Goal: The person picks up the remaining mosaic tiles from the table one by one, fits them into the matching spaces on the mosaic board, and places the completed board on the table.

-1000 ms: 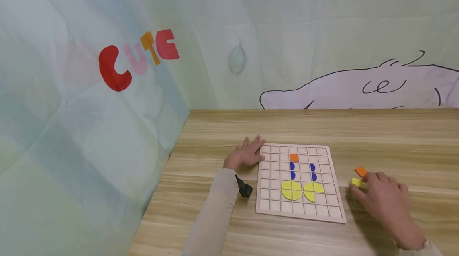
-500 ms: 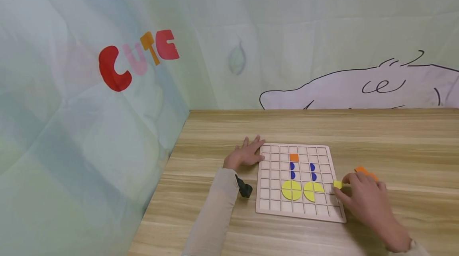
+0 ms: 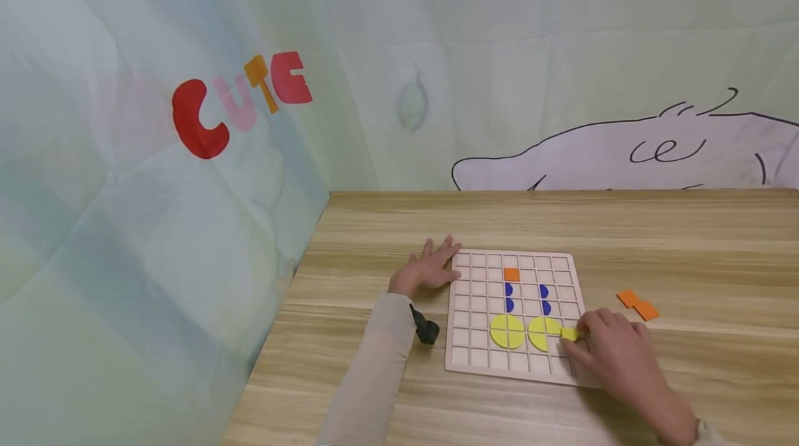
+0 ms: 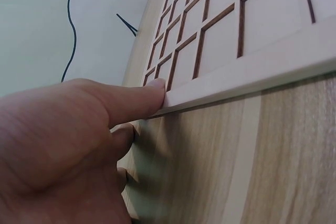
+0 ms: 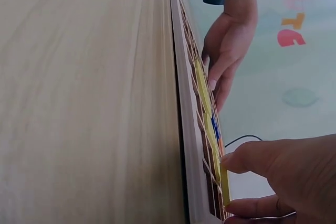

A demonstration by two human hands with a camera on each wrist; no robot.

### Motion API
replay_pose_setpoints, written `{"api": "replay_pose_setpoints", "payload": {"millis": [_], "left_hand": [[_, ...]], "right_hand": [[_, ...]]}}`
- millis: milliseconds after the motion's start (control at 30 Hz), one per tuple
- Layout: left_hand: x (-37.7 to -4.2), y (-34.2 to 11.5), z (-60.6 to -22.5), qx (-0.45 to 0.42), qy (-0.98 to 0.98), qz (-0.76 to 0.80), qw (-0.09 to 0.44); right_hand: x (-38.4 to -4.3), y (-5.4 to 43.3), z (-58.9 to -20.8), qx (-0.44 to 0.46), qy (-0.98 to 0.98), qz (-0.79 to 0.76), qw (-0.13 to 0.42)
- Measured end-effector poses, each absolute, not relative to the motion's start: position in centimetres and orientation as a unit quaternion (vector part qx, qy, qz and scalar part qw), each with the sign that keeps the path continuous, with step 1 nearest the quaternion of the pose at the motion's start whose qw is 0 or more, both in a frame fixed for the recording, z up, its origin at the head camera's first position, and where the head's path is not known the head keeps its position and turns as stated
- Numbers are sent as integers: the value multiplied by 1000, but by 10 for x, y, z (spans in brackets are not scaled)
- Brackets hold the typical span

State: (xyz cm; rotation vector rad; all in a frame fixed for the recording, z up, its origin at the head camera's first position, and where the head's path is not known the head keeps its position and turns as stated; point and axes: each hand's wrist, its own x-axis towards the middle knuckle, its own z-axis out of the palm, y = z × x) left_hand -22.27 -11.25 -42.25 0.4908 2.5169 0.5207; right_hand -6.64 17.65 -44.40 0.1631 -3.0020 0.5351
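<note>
A pale wooden grid board (image 3: pixel 479 357) lies on the table. My left hand (image 3: pixel 427 271) rests at its left edge with fingers spread, the thumb (image 4: pixel 149 98) pressing on the rim. My right hand (image 3: pixel 621 356) pinches a small yellow piece (image 3: pixel 569 333) between thumb and fingers, over the board's right part. In the right wrist view that yellow piece (image 5: pixel 224 184) appears edge-on, just above the grid. Set in the board are a full yellow circle (image 3: pixel 499 323), a three-quarter yellow circle (image 3: pixel 538 324), several blue half-circles (image 3: pixel 509 305) and an orange square (image 3: pixel 512 275).
Two loose orange squares (image 3: pixel 647 310) lie touching on the table, right of the board. A dark band (image 3: pixel 426 328) with a small box is on the left wrist. A printed cloth (image 3: pixel 387 85) stands behind and to the left of the wooden table (image 3: pixel 374 224).
My right hand has carried the yellow piece leftward from the table beside the orange squares to over the board, uncovering both squares. The left hand has stayed put.
</note>
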Motion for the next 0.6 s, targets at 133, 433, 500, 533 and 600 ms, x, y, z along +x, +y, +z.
{"api": "replay_pose_setpoints", "payload": {"millis": [133, 433, 500, 533, 600], "left_hand": [[-223, -113, -423, 180, 929, 191, 259], [-223, -112, -424, 181, 930, 192, 257], [-224, -112, -424, 179, 930, 194, 256], [-224, -112, -424, 179, 930, 194, 255], [-224, -112, -424, 179, 930, 194, 255]], "right_hand": [[-65, 173, -445, 59, -982, 175, 47], [-61, 168, -448, 72, -981, 168, 70], [-61, 167, -448, 73, -980, 167, 73], [-60, 166, -448, 74, -981, 166, 74], [-60, 164, -448, 75, -981, 161, 74]]}}
